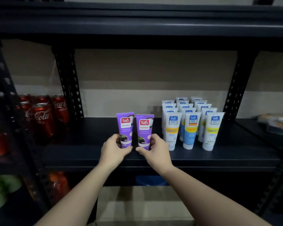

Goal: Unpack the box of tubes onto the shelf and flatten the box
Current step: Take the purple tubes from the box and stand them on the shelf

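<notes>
Nearest, low in the view under the forearms, sits the cardboard box [144,204], its contents hidden. Above it, at the front edge of the dark metal shelf [219,157], the left hand [114,149] grips the base of one purple tube [125,128] and the right hand [153,150] grips the base of a second purple tube [144,130]; both tubes stand upright, just beside each other, each labelled "Safi NATURALS". To the right on the same shelf stand rows of white and blue Safi tubes [189,126], three across the front reading "Safi" and "Vitamin C", with more behind that cannot be counted. Left, past a perforated upright, stand red Coca-Cola cans [42,118], at least five visible.
</notes>
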